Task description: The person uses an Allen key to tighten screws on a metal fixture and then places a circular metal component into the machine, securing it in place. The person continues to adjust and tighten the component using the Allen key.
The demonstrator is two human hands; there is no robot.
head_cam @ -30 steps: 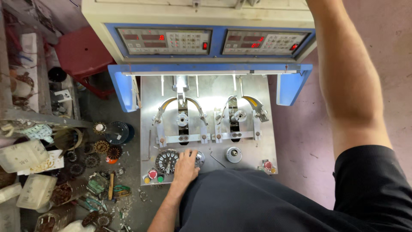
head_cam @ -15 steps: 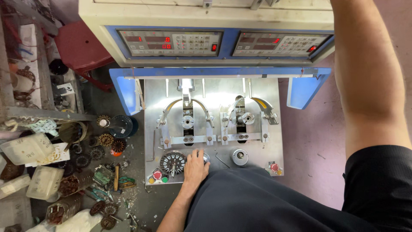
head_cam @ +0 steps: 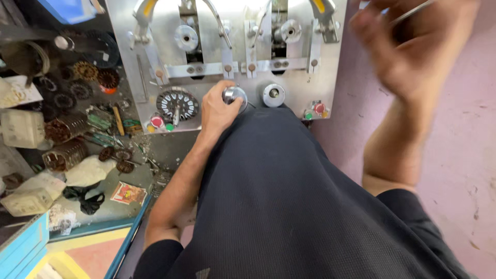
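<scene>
left hand (head_cam: 217,109) on metal knob (head_cam: 233,95); right hand (head_cam: 421,44) raised, blurred.

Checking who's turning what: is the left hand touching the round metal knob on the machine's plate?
Touching. The head view shows the left hand with fingers wrapped over the round metal knob.

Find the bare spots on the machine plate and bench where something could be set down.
Little room. Plate: a bare strip along its right edge above the red button. Bench: a small patch beside the card. Left bench is crowded with stators.
</scene>
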